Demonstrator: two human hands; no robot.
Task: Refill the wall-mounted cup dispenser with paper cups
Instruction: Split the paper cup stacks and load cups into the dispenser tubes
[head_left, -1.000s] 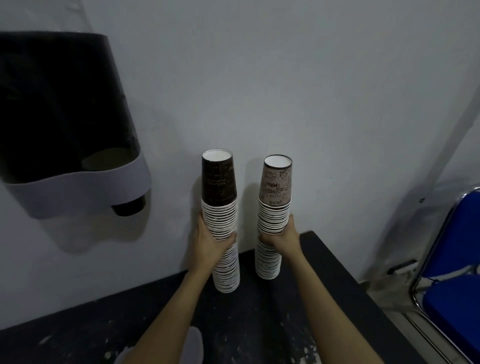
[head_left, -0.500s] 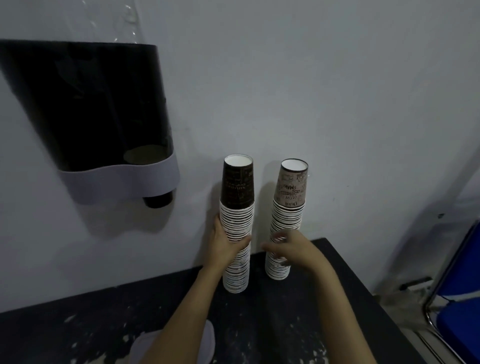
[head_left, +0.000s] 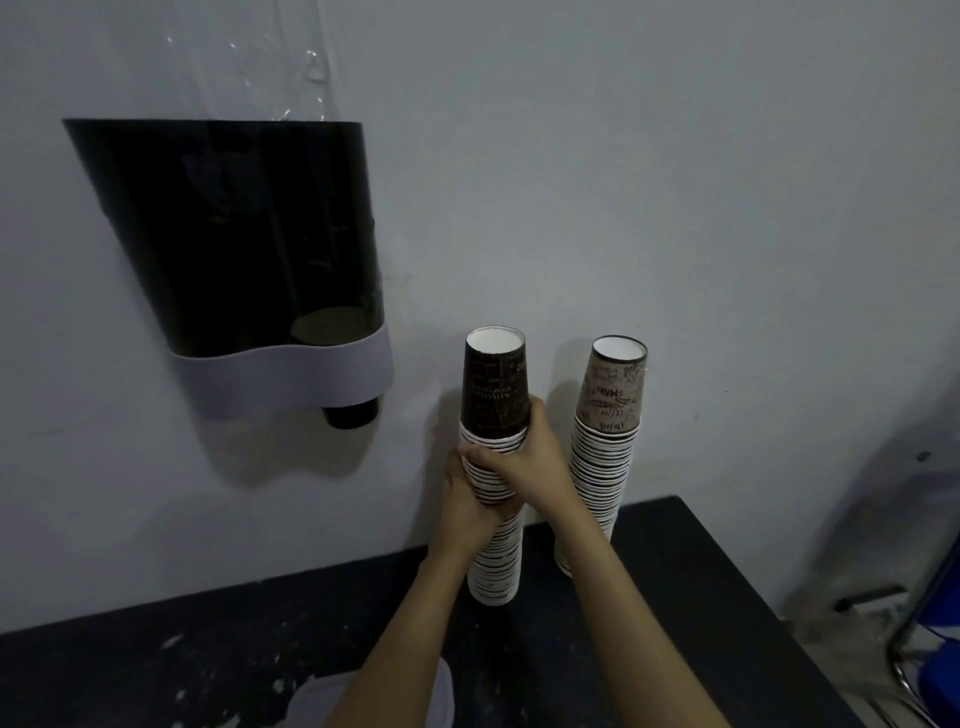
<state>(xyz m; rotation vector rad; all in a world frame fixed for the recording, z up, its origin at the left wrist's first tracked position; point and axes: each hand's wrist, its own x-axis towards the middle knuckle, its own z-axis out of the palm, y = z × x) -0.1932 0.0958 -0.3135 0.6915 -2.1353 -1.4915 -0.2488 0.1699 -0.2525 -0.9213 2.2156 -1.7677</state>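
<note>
The blue chair (head_left: 935, 649) is cut off at the right edge; print on the 2 cup stacks (head_left: 605, 452) is unreadable

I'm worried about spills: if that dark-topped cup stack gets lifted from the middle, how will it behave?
The dark-topped stack is tall and narrow, so it probably sways or tips easily. It's nested paper cups, so likely light, but it may separate above the grip. Both hands, left and right, wrap it, which should steady it.

Dim, soft-focus view; wide-angle bending at edges, shadows fall left.
</note>
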